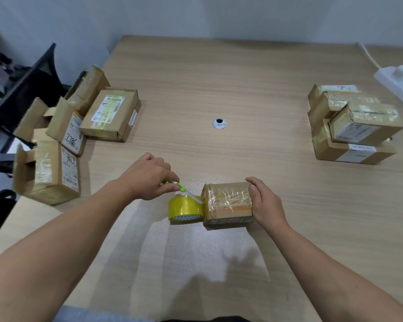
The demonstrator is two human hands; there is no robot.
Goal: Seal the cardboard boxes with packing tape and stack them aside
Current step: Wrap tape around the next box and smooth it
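A small cardboard box (228, 202) with clear tape across its top sits on the wooden table (219, 84) near the front. Touching its left side stands a yellow roll of packing tape (185, 208). My left hand (149, 176) pinches a small green-and-white cutter (184, 189) whose blade points at the tape between roll and box. My right hand (265, 201) grips the box's right end. Several unsealed boxes (109, 113) lie at the left. A stack of taped boxes (356, 126) stands at the right.
A round cable grommet (219, 123) sits in the table's middle. A white power strip (398, 80) with its cord lies at the far right corner. A black chair (21, 89) stands past the left table edge, close behind the open boxes.
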